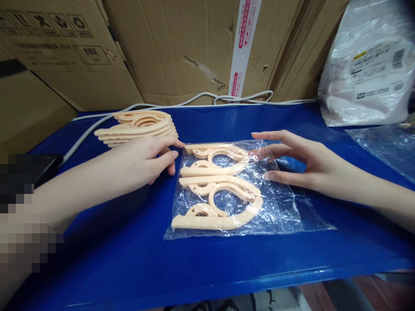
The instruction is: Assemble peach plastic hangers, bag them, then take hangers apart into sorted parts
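Clear bag (275, 203) of folded hangers (223, 222) laid on blue surface (152, 259) between hands, long axis left-to-right. Right edge overlapped by right hand (296, 157), nearer, fingers spread; far-left corner approached by left hand (157, 155), loosely bent. Nothing seen gripped.

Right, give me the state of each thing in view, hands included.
Clear bag: lying flat
Bagged hangers: folded
Hanger stack: folded, piled
Left hand: open, at bag's corner
Right hand: open, at the bag
White cable: loosely looped
White package: bulging, labelled
Cardboard box: scuffed, taped
Black device: unclear
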`<action>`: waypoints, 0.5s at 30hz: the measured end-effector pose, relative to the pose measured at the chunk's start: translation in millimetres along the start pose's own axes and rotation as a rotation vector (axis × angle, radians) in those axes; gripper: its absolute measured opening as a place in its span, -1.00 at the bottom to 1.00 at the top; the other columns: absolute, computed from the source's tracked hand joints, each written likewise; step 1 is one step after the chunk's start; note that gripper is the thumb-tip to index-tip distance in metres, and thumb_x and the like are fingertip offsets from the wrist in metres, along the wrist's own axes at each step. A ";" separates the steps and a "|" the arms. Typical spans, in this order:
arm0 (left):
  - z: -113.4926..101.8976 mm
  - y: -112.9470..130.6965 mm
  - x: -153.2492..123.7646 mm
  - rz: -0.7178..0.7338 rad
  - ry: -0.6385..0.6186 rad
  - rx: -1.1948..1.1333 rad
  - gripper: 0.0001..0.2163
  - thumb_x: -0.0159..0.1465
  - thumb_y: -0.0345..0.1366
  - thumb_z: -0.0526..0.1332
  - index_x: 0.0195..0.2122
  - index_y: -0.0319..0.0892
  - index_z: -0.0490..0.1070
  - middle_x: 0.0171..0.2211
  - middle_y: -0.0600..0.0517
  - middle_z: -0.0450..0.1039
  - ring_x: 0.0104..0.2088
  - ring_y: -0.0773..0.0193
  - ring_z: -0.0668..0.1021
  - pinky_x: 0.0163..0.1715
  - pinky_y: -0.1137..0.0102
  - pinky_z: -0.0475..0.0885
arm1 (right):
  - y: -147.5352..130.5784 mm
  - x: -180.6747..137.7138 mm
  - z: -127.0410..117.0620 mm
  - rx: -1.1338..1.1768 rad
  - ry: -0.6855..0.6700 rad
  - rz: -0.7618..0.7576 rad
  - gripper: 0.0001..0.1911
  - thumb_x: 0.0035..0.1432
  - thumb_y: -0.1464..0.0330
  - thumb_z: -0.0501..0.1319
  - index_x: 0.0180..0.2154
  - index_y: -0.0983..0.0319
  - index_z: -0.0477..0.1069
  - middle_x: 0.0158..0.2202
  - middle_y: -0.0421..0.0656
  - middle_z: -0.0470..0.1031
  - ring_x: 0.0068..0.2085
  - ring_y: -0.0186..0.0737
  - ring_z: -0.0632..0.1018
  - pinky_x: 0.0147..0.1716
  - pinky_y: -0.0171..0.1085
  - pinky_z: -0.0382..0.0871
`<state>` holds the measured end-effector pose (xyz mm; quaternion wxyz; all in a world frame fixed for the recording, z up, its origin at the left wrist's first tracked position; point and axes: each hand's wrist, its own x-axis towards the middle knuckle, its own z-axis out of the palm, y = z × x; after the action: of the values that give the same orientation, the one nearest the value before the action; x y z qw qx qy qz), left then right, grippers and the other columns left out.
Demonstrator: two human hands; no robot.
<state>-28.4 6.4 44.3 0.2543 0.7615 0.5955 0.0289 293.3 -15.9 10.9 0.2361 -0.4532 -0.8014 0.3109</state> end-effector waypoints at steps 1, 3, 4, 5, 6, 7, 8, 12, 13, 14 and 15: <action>-0.3 0.2 -0.1 -0.002 0.005 0.008 -0.70 0.41 -0.19 -0.03 -0.20 -0.20 0.44 -0.35 0.05 0.48 -0.58 0.41 0.35 -0.55 0.46 0.28 | 0.1 -0.1 0.1 0.002 0.002 0.002 -0.30 0.20 0.12 0.35 0.32 -0.06 0.23 0.06 -0.13 0.58 0.13 0.11 0.56 0.03 0.02 0.56; -0.4 0.0 0.5 0.000 0.012 0.003 -0.70 0.41 -0.18 -0.01 -0.07 -0.18 0.45 -0.37 0.07 0.48 -0.59 0.39 0.36 -0.56 0.46 0.27 | 0.1 -0.2 0.4 0.009 0.004 0.006 -0.30 0.20 0.11 0.35 0.32 -0.04 0.22 0.06 -0.11 0.58 0.13 0.11 0.56 0.00 0.01 0.58; -0.1 -0.9 1.4 0.003 0.017 -0.005 -0.69 0.40 -0.17 -0.01 -0.01 -0.16 0.44 -0.37 0.08 0.48 -0.59 0.39 0.37 -0.57 0.46 0.27 | -0.1 -0.1 0.5 0.013 0.007 0.007 -0.30 0.20 0.11 0.35 0.32 -0.02 0.22 0.06 -0.09 0.58 0.13 0.11 0.56 -0.02 -0.01 0.58; 0.4 -2.5 2.6 0.008 0.021 -0.013 -0.67 0.39 -0.16 0.00 0.02 -0.15 0.43 -0.37 0.08 0.48 -0.60 0.38 0.37 -0.59 0.46 0.27 | -0.3 0.0 0.6 0.017 0.009 0.006 -0.30 0.21 0.11 0.35 0.32 0.00 0.22 0.05 -0.08 0.58 0.12 0.09 0.57 -0.03 -0.02 0.58; 1.1 -4.8 4.2 0.013 0.028 -0.018 -0.66 0.38 -0.14 0.01 0.04 -0.13 0.44 -0.38 0.08 0.48 -0.61 0.37 0.37 -0.60 0.45 0.26 | -0.6 0.2 0.6 0.021 0.011 0.004 -0.30 0.21 0.11 0.35 0.32 0.02 0.22 0.05 -0.07 0.58 0.10 0.07 0.58 -0.04 -0.03 0.58; 1.8 -7.6 6.1 0.023 0.035 -0.020 -0.65 0.36 -0.13 0.02 0.04 -0.11 0.44 -0.38 0.07 0.49 -0.61 0.36 0.37 -0.61 0.44 0.26 | -0.9 0.4 0.5 0.023 0.013 0.003 -0.30 0.21 0.11 0.35 0.32 0.03 0.23 0.05 -0.06 0.58 0.09 0.06 0.58 -0.04 -0.04 0.58; 2.6 -10.7 7.9 0.030 0.041 -0.016 -0.64 0.35 -0.10 0.03 0.03 -0.09 0.45 -0.38 0.06 0.50 -0.62 0.35 0.38 -0.62 0.43 0.26 | -1.3 0.7 0.3 0.020 0.018 0.008 -0.29 0.20 0.10 0.35 0.32 0.05 0.23 0.05 -0.05 0.58 0.08 0.05 0.59 -0.05 -0.05 0.58; 4.1 -19.6 12.1 0.026 0.050 0.018 -0.63 0.29 -0.04 0.04 -0.05 -0.07 0.50 -0.39 0.02 0.53 -0.62 0.29 0.41 -0.63 0.39 0.29 | -3.1 2.0 -0.3 -0.008 0.063 0.055 -0.27 0.16 0.03 0.35 0.29 0.12 0.29 -0.02 -0.02 0.61 -0.01 0.08 0.62 -0.19 -0.09 0.58; 4.0 -19.7 11.9 0.024 0.046 0.028 -0.63 0.29 -0.03 0.04 -0.09 -0.08 0.51 -0.39 0.01 0.53 -0.63 0.28 0.41 -0.63 0.38 0.29 | -3.5 2.2 -0.4 -0.008 0.071 0.063 -0.26 0.15 0.01 0.35 0.28 0.12 0.30 -0.05 -0.02 0.62 -0.03 0.08 0.63 -0.23 -0.10 0.58; 3.9 -19.0 11.2 0.019 0.041 0.036 -0.64 0.29 -0.03 0.03 -0.13 -0.09 0.52 -0.39 0.01 0.53 -0.63 0.29 0.41 -0.63 0.38 0.29 | -3.9 2.4 -0.4 -0.003 0.072 0.066 -0.25 0.14 0.00 0.35 0.28 0.13 0.30 -0.06 -0.02 0.62 -0.04 0.08 0.63 -0.26 -0.11 0.58; 3.6 -17.4 10.1 0.015 0.040 0.039 -0.64 0.29 -0.04 0.02 -0.16 -0.10 0.52 -0.39 0.01 0.53 -0.63 0.30 0.40 -0.63 0.38 0.29 | -4.2 2.4 -0.3 0.004 0.066 0.069 -0.25 0.13 0.00 0.36 0.28 0.13 0.31 -0.07 -0.03 0.62 -0.03 0.08 0.63 -0.28 -0.13 0.57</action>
<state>-39.7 17.3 31.3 0.2274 0.7701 0.5951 0.0343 290.0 -15.3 14.3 0.2527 -0.4901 -0.7764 0.3052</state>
